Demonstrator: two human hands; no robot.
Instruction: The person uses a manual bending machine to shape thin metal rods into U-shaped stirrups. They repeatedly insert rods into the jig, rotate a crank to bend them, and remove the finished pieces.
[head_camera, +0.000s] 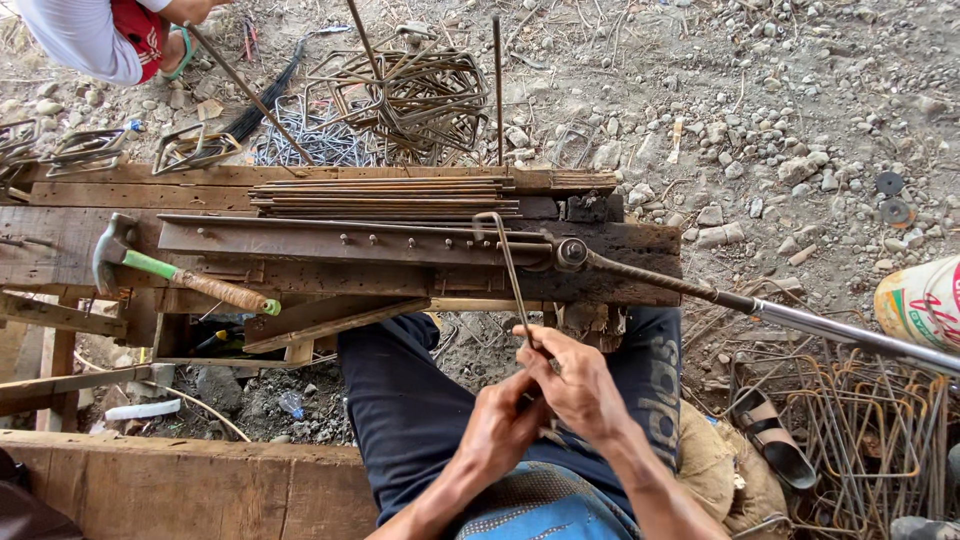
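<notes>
across the middle of the view a rough wooden workbench (60, 235) is running left to right over gravel ground (800, 120), carrying a long steel bending jig (330, 242) studded with pins. behind the jig a bundle of straight rusty rods (380, 195) is lying parallel to the bench's long edge. from a pivot at the jig's right end a long bending lever (780, 315) is slanting down and off to the right. on the ground beyond the bench a heap of bent stirrups (420, 95) is sitting, and more are piling up at lower right (880, 440). at the top left corner another person's sleeve (80, 35) is showing. a hammer (170, 270) with a green and tan handle is lying on the bench's left part, head to the left.

below the bench the person's knees in dark trousers are spreading apart. the left hand (500, 425) and the right hand (580, 385) are pressing together, both closing their fingers around the near end of a thin steel rod (512, 275). its long axis is running almost straight away from the person, leaning slightly left, from the hands up to the jig, where its far end is curling into a small hook over the jig, just left of the pivot.
</notes>
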